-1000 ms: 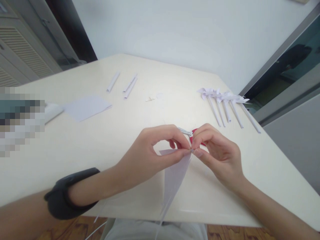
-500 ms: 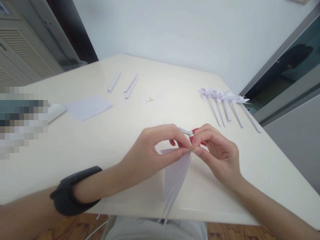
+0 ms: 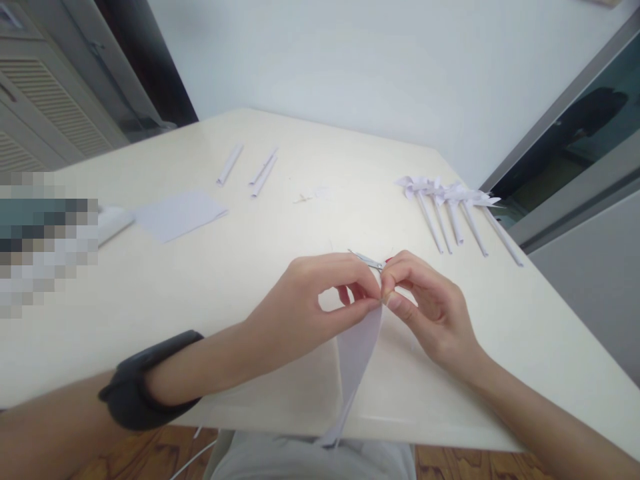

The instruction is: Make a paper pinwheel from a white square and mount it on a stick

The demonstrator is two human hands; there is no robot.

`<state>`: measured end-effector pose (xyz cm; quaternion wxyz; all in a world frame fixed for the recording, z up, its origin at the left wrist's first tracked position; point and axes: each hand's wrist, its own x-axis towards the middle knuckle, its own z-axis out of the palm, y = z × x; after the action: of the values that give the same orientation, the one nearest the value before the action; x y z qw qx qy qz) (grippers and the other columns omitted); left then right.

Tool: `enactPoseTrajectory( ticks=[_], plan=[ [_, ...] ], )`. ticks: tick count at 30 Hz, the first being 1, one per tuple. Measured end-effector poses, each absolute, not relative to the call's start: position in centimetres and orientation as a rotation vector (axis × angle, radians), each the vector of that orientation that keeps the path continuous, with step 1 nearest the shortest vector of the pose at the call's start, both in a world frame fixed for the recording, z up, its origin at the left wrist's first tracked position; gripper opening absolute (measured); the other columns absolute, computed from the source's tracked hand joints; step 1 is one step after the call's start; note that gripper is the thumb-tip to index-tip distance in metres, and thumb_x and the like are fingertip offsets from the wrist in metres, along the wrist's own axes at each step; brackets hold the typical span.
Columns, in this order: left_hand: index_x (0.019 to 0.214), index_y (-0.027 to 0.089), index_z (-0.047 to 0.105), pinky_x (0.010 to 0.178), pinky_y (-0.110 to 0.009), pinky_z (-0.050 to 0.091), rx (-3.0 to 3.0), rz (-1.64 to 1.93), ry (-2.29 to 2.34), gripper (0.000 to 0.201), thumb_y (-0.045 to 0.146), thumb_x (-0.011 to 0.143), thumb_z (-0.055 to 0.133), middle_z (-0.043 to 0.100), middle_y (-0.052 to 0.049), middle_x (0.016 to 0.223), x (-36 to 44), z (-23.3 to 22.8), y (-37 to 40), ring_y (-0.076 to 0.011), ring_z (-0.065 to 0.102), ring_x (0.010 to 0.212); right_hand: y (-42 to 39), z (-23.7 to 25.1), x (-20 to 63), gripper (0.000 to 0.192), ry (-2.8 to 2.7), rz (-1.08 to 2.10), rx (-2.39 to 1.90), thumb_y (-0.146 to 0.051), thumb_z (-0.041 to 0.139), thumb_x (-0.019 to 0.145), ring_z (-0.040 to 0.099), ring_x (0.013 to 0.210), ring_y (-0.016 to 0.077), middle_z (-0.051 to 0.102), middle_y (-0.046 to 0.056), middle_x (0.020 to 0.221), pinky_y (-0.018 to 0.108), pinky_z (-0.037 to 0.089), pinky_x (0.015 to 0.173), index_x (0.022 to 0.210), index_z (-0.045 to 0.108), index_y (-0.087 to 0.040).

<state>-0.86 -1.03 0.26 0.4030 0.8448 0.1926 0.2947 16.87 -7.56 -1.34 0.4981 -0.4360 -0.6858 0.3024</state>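
Near the front of the table, my left hand [image 3: 327, 293] pinches the top corner of thin white paper [image 3: 357, 350] between thumb and fingertips. The paper hangs down from there past the table's front edge. My right hand [image 3: 430, 307] is closed in a pinch right against the left fingertips, at the same corner. Whatever lies between its thumb and forefinger is too small to make out. Just behind both hands lie open scissors [image 3: 370, 260] with red handles, mostly covered by my right hand.
Several paper pinwheels on rolled sticks [image 3: 453, 200] lie at the right edge. Paper tubes [image 3: 230, 164] rest at the back left, near white paper sheets [image 3: 183, 215]. Small scraps [image 3: 314, 195] lie mid-table. A wall stands behind the table [image 3: 340, 147].
The hanging paper has turned and looks narrower, its strips closer together. My right hand has shifted slightly left and covers more of the scissors' red handles. Both pinches stay at the corner.
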Motion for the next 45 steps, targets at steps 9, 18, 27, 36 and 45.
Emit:
enactPoseTrajectory(
  ticks=[9, 18, 27, 36, 45],
  plan=[
    [0.084, 0.019, 0.064, 0.069, -0.014, 0.047, 2.088, 0.713, 0.523, 0.007, 0.019, 0.086, 0.057, 0.066, 0.005, 0.081, -0.64, 0.14, -0.95, -0.0055, 0.060, 0.072, -7.51, -1.37, 16.57, 0.009, -1.620, 0.734, -1.075, -0.019, 0.051, 0.090, 0.049, 0.079, 0.0165, 0.050, 0.003, 0.083, 0.033, 0.040, 0.069, 0.084, 0.056, -0.018],
    [0.086, 0.017, 0.065, 0.073, -0.021, 0.048, 1.925, 0.560, 0.500, 0.015, 0.016, 0.087, 0.050, 0.067, 0.001, 0.083, -0.42, 0.50, -0.93, -0.0111, 0.061, 0.079, -7.56, -1.24, 16.57, 0.006, -1.620, 0.721, -1.031, -0.018, 0.053, 0.089, 0.048, 0.077, 0.0155, 0.050, 0.002, 0.082, 0.031, 0.039, 0.068, 0.084, 0.056, -0.018],
    [0.088, 0.018, 0.063, 0.080, -0.027, 0.049, 1.882, 0.555, 0.416, 0.015, 0.013, 0.086, 0.049, 0.066, -0.001, 0.086, -0.43, 0.26, -1.13, -0.0139, 0.062, 0.083, -7.78, -1.26, 16.51, 0.008, -1.615, 0.705, -1.021, -0.021, 0.051, 0.090, 0.049, 0.078, 0.0176, 0.049, 0.004, 0.082, 0.034, 0.039, 0.068, 0.085, 0.057, -0.018],
    [0.076, 0.018, 0.060, 0.070, -0.023, 0.045, 1.994, 0.478, 0.431, 0.022, 0.013, 0.089, 0.043, 0.064, 0.002, 0.077, -0.24, 0.31, -1.14, -0.0122, 0.058, 0.075, -7.91, -1.27, 16.38, 0.007, -1.614, 0.731, -1.026, -0.018, 0.052, 0.089, 0.048, 0.069, 0.0136, 0.048, 0.002, 0.081, 0.032, 0.040, 0.064, 0.082, 0.055, -0.018],
    [0.085, 0.018, 0.060, 0.083, -0.028, 0.046, 2.063, 0.703, 0.609, 0.009, 0.027, 0.085, 0.057, 0.066, 0.000, 0.086, -0.37, 0.30, -0.92, -0.0141, 0.060, 0.086, -7.52, -0.85, 16.31, 0.010, -1.704, 0.597, -1.286, -0.016, 0.050, 0.090, 0.050, 0.073, 0.0137, 0.051, 0.001, 0.079, 0.029, 0.041, 0.064, 0.080, 0.052, -0.019]
  ],
)
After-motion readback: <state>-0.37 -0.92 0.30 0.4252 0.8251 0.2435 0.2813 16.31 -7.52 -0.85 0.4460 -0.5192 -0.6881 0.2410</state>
